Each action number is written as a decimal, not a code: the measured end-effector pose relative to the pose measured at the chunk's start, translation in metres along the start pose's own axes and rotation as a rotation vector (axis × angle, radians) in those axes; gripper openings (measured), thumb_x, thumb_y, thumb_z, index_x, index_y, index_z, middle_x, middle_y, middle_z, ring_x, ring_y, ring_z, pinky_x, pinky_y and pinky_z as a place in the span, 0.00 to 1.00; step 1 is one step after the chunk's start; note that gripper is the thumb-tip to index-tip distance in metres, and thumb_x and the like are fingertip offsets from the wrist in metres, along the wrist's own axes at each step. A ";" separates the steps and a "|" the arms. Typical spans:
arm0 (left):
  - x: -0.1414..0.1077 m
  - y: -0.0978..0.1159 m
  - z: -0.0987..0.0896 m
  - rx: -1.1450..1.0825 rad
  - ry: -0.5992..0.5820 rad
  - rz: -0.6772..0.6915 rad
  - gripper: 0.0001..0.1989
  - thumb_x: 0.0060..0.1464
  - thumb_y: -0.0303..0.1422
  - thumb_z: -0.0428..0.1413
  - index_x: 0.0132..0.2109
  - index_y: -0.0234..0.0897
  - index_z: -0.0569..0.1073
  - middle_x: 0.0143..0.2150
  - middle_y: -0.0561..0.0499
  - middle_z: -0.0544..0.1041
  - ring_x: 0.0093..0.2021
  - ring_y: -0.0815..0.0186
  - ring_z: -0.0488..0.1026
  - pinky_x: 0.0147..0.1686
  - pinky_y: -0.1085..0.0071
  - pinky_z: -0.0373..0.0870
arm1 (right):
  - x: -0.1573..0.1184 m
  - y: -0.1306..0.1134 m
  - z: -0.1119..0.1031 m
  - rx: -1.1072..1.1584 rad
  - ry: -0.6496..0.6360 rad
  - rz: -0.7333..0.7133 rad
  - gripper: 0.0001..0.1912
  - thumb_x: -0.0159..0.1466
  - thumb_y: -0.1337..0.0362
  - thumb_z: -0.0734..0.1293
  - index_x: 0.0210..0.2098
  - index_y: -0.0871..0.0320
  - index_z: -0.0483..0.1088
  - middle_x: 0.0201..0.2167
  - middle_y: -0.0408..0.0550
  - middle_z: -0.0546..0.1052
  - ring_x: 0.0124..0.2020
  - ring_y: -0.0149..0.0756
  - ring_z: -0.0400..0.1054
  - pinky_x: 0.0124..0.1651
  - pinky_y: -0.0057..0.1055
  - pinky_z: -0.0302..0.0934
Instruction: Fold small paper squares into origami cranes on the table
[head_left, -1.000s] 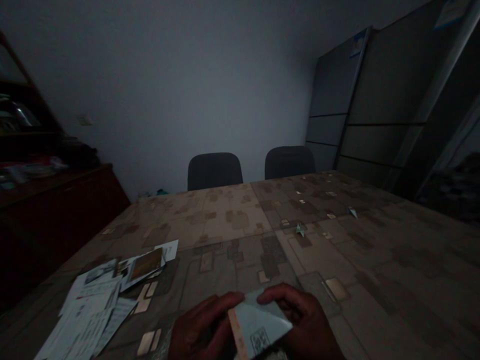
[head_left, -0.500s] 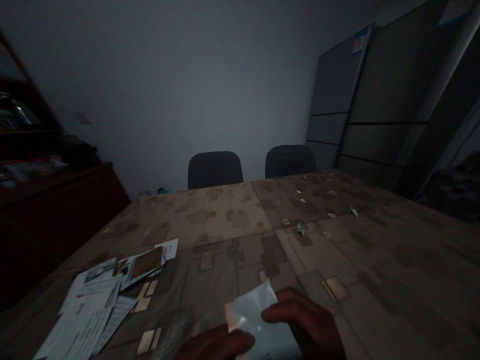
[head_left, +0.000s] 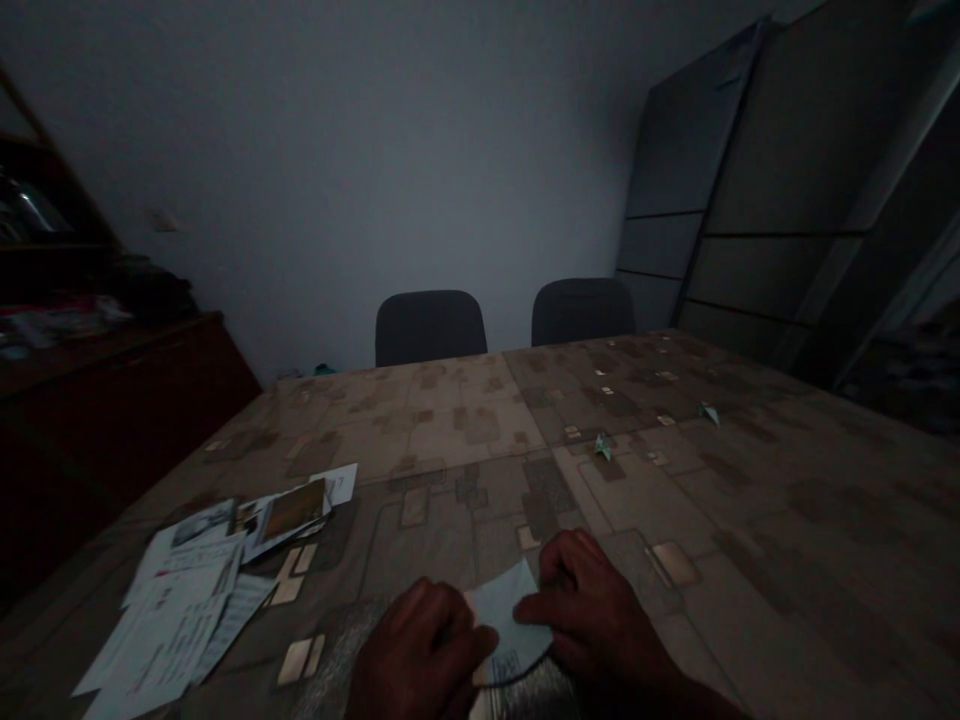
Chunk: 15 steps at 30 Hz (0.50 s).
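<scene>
My left grip (head_left: 418, 648) and right grip (head_left: 589, 608) pinch opposite sides of the paper (head_left: 504, 603); probably so it can't twist.

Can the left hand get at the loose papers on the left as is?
Likely yes: only patterned tablecloth shows between the left hand and the loose papers. But both hands are on the pale paper, so the left would probably have to let go first.
</scene>
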<state>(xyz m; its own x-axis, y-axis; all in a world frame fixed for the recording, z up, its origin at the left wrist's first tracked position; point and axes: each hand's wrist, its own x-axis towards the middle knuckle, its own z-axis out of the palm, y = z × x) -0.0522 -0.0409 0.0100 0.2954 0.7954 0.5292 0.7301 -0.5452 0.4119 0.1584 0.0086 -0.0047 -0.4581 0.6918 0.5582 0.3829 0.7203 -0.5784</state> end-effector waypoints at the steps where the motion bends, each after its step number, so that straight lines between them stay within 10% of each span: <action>1: -0.001 -0.003 0.005 0.030 -0.023 0.035 0.10 0.56 0.31 0.53 0.33 0.43 0.79 0.26 0.47 0.75 0.28 0.60 0.67 0.27 0.68 0.60 | -0.001 0.004 0.002 -0.080 -0.022 -0.065 0.09 0.55 0.72 0.68 0.30 0.53 0.78 0.27 0.46 0.66 0.31 0.37 0.59 0.30 0.30 0.51; 5: -0.009 -0.009 0.019 0.156 -0.141 0.216 0.11 0.61 0.33 0.46 0.38 0.40 0.74 0.30 0.49 0.76 0.30 0.60 0.69 0.28 0.67 0.62 | -0.008 0.011 0.008 -0.210 -0.124 -0.137 0.09 0.52 0.76 0.70 0.26 0.55 0.76 0.25 0.44 0.68 0.28 0.33 0.58 0.28 0.28 0.46; 15: -0.014 -0.014 0.009 0.095 -0.226 0.176 0.07 0.52 0.25 0.56 0.37 0.42 0.72 0.33 0.53 0.78 0.32 0.61 0.73 0.29 0.68 0.68 | -0.010 0.014 -0.013 -0.122 -0.310 -0.183 0.15 0.52 0.65 0.75 0.39 0.49 0.75 0.37 0.42 0.75 0.36 0.34 0.65 0.37 0.33 0.52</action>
<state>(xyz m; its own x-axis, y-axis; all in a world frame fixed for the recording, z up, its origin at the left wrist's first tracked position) -0.0614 -0.0419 -0.0101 0.5439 0.7357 0.4036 0.7071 -0.6608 0.2516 0.1789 0.0126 -0.0101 -0.7416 0.5165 0.4281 0.3566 0.8440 -0.4006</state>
